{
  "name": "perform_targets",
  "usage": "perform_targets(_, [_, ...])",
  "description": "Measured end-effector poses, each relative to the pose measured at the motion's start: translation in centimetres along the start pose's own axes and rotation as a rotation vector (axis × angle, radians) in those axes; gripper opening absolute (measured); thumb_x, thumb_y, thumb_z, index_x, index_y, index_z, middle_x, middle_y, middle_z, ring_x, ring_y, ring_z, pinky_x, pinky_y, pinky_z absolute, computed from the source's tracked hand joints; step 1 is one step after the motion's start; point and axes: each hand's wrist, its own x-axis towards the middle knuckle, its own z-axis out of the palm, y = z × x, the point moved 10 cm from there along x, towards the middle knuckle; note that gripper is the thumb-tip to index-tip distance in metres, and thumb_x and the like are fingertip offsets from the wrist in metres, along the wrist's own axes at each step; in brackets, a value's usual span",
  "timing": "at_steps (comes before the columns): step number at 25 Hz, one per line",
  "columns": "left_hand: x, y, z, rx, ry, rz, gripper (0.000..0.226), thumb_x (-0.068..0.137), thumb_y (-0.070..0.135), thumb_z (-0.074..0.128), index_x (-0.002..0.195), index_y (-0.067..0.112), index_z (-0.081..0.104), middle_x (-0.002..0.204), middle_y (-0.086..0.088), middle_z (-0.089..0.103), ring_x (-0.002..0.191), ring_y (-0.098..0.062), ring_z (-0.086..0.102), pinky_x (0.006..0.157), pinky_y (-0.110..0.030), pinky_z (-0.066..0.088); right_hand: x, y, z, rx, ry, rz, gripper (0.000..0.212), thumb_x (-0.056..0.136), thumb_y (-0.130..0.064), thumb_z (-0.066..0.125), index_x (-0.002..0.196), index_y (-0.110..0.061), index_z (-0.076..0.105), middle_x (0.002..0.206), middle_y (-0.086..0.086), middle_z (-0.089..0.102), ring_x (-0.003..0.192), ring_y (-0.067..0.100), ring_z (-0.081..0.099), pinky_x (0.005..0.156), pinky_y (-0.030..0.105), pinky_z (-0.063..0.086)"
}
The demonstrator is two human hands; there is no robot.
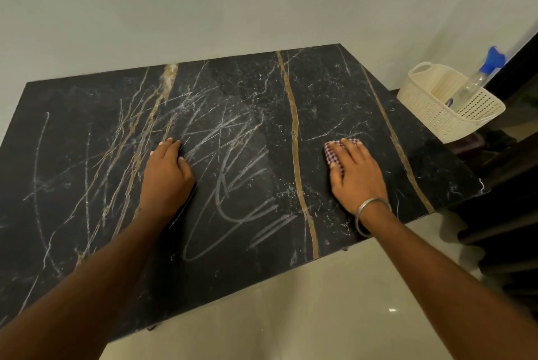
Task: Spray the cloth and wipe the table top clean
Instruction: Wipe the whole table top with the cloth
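A black marble table top (87, 132) with gold veins fills the view. Grey-white scribble marks (233, 173) cross its middle. My right hand (356, 176) lies flat on a small checked red-and-white cloth (332, 153), pressing it onto the table right of a gold vein; most of the cloth is hidden under the palm. My left hand (167, 173) rests on the table left of the scribbles, fingers loosely curled and holding nothing. A clear spray bottle (477, 80) with a blue head leans in a cream basket at the far right.
The cream perforated basket (431, 109) sits beyond the table's right end on a dark surface. A pale wall runs behind the table. Light floor tiles (291, 316) lie in front of the near edge. Dark furniture stands at the right.
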Motion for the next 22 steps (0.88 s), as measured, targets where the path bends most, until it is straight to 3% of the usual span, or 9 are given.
perform_targets(4, [0.3,0.2,0.4,0.010,-0.005,0.000,0.047,0.098,0.019,0.037,0.142,0.002,0.040,0.149,-0.015,0.039,0.141,-0.026,0.031,0.119,-0.042,0.022,-0.7,-0.9,-0.7,0.026,0.041,0.066,0.052,0.097,-0.036,0.031,0.148,-0.024,0.029,0.156,0.002,0.027,0.145,0.025,0.017,0.118,0.045,0.021])
perform_targets(10, [-1.1,0.8,-0.1,0.002,-0.014,-0.036,0.048,0.099,0.019,0.037,0.144,0.004,0.037,0.152,-0.014,0.035,0.142,-0.025,0.029,0.119,-0.042,0.021,-4.6,-10.3,-0.3,0.114,0.039,-0.157,0.050,0.097,-0.035,0.033,0.146,-0.027,0.033,0.154,-0.002,0.032,0.146,0.024,0.017,0.118,0.041,0.021])
perform_targets(13, [-2.0,0.9,-0.3,-0.014,-0.040,-0.019,0.047,0.099,0.018,0.038,0.144,0.005,0.038,0.151,-0.013,0.037,0.141,-0.025,0.030,0.118,-0.042,0.023,-4.0,-7.2,-0.4,0.079,0.026,-0.183,0.050,0.097,-0.035,0.032,0.146,-0.026,0.033,0.154,-0.001,0.032,0.145,0.023,0.019,0.119,0.039,0.019])
perform_targets(17, [-3.6,0.8,-0.7,-0.019,-0.050,-0.009,0.047,0.098,0.017,0.039,0.143,0.004,0.039,0.150,-0.014,0.038,0.140,-0.026,0.032,0.117,-0.043,0.025,-3.3,-0.1,-0.8,0.026,0.036,0.004,0.050,0.097,-0.035,0.030,0.146,-0.023,0.034,0.154,0.002,0.032,0.144,0.025,0.021,0.117,0.044,0.024])
perform_targets(22, [-5.0,1.0,-0.9,-0.019,-0.055,-0.011,0.047,0.099,0.017,0.040,0.144,0.006,0.039,0.150,-0.013,0.038,0.140,-0.026,0.032,0.118,-0.043,0.025,-5.6,-5.0,-1.1,0.052,0.058,-0.017,0.051,0.097,-0.035,0.031,0.147,-0.025,0.031,0.155,0.003,0.030,0.145,0.028,0.018,0.117,0.046,0.021])
